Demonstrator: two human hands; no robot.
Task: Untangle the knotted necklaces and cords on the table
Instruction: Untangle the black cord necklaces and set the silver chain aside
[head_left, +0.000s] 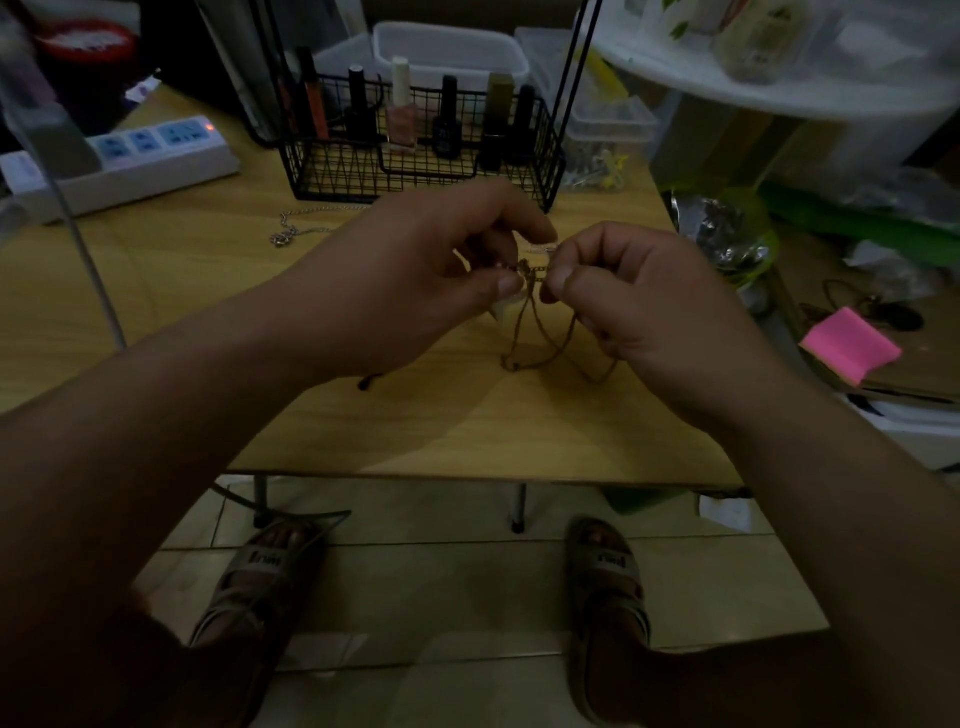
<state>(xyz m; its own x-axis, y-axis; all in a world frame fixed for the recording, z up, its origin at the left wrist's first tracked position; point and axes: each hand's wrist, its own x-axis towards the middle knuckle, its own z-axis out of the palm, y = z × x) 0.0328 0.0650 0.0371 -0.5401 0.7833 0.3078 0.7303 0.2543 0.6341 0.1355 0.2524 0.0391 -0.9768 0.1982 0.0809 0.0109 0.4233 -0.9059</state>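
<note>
Above the smooth wooden table, both hands pinch a thin braided tan cord at its knot.

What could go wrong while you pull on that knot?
The left hand and right hand pinch the thin brown cord right at its knot; pulling apart could tighten it. Its hanging loops might twist together. The thin silver chain necklace lies close to the black wire basket and could snag there.
</note>
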